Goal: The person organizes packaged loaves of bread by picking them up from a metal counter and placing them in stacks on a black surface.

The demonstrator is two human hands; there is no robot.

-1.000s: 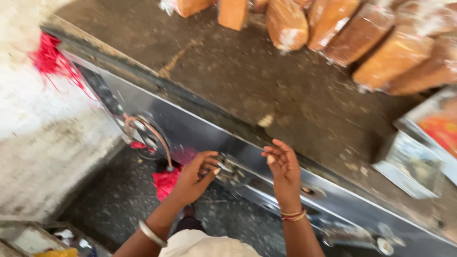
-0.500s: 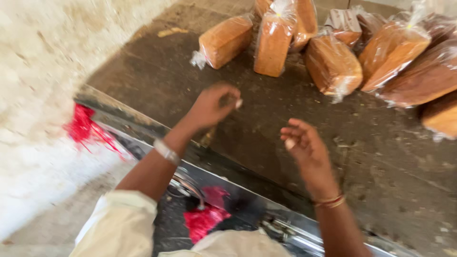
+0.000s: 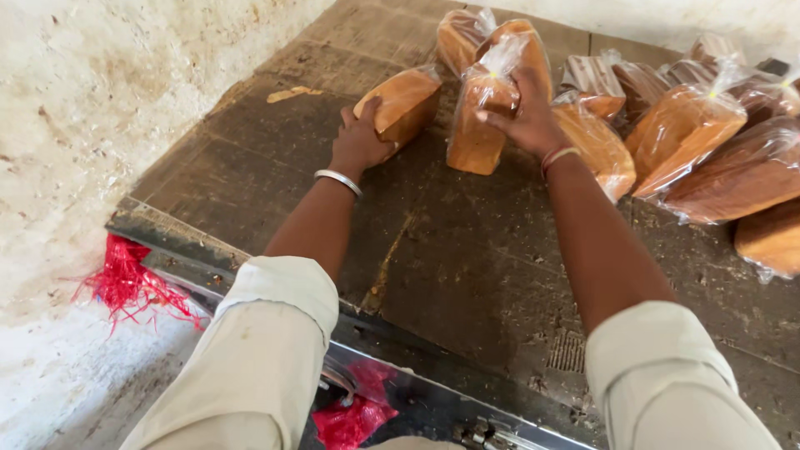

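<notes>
Hands on two wrapped loaves: left hand clasps lying loaf, right hand pinches upright loaf; slick plastic under fingers risks slipping

L hand grips bagged loaf lying on dark worktop. R hand clasps upright bagged loaf just beside it. More bagged loaves right of R hand; red string tuft below-left of L arm.

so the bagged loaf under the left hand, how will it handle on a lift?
Bagged loaf is probably light and squashy: it looks like soft bread. Its clear wrap may slip under the left hand. It lies tilted on the dark worktop, so it could flop over.
</notes>
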